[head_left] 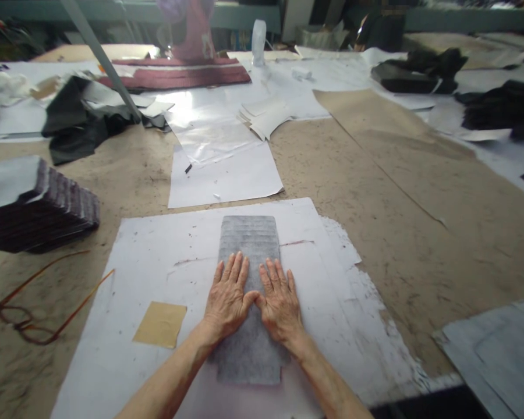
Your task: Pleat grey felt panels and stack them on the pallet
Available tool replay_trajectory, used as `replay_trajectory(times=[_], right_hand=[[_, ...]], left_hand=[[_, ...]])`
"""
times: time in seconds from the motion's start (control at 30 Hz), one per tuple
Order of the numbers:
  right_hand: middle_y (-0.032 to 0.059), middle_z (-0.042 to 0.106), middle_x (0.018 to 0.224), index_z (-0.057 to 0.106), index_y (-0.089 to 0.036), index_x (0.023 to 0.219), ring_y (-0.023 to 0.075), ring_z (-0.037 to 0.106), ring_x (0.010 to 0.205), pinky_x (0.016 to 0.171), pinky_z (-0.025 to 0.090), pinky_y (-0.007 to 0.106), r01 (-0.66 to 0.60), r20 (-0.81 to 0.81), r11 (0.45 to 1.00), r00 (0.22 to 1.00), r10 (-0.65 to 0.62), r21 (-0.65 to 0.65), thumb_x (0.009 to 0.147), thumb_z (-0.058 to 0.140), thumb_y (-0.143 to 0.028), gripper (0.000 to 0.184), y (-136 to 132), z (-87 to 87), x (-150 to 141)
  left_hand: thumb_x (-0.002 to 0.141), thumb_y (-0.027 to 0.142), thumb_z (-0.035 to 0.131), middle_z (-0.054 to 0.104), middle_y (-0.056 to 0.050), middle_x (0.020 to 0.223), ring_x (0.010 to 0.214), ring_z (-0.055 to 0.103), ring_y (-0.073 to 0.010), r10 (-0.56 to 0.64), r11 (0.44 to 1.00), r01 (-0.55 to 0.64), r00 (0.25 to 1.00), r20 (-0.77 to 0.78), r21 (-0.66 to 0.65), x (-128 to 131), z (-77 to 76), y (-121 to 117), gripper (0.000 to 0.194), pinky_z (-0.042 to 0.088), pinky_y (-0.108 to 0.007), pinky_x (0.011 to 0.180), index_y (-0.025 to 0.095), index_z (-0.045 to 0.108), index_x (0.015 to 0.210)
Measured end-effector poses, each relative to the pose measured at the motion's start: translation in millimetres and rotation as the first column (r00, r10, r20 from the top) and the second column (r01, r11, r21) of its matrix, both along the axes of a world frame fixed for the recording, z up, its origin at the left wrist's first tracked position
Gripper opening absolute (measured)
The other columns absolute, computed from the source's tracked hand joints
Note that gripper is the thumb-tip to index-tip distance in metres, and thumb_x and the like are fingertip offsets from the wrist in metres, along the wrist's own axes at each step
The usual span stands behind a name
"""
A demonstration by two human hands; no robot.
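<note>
A long grey felt-like piece (250,358) lies flat on a white sheet (144,250), with raised cross ridges near its far end. Both palms press down on its middle. My left hand (229,294) rests on the left side with its fingers stretched forward. On the right side lies my right hand (282,302), also flat with fingers extended. The two thumbs touch over the piece. Part of the piece is hidden under the hands. Left of my left hand, a small tan square (160,324) sits on the white sheet.
Eyeglasses (39,326) and a stack of dark-edged pieces (39,203) are at the left. Beyond the sheet lie white paper (227,183) and clear film. A grey pole (100,58) slants down at the back left. Dark fabric (502,110) is heaped at the far right.
</note>
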State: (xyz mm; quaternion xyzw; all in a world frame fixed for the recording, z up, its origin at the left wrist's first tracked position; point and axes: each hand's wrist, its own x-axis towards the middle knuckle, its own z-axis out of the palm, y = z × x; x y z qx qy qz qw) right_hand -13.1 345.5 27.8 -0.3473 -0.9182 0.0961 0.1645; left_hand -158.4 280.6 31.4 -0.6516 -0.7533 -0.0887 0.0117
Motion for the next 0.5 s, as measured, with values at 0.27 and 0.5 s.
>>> replay_trajectory(times=[0.27,0.5], right_hand=[[0.0113,0.058,0.117,0.056,-0.013,0.118,0.0230,0.049,0.110,0.096,0.040,0.037,0.111,-0.077,0.992,0.990,-0.116,-0.067,0.078,0.061,-0.025,0.042,49.9,22.2,-9.9],[0.0056,0.064,0.091,0.061,-0.018,0.092,0.0228,0.055,0.089,0.079,0.041,0.034,0.132,0.029,0.964,0.991,-0.129,-0.230,0.060,0.077,-0.026,0.036,75.7,39.9,-21.0]], left_hand=[[0.091,0.046,0.032,0.024,-0.012,0.150,0.138,0.020,-0.0270,0.003,1.000,-0.004,0.999,0.043,0.025,0.6,-0.8,-1.5,0.062,0.017,-0.046,0.111,0.012,0.024,0.142],[0.087,0.031,0.044,0.047,-0.009,0.137,0.127,0.039,-0.0228,0.084,0.996,-0.074,0.972,0.219,-0.054,-22.9,19.6,7.1,0.045,0.029,-0.041,0.102,0.018,0.042,0.130]])
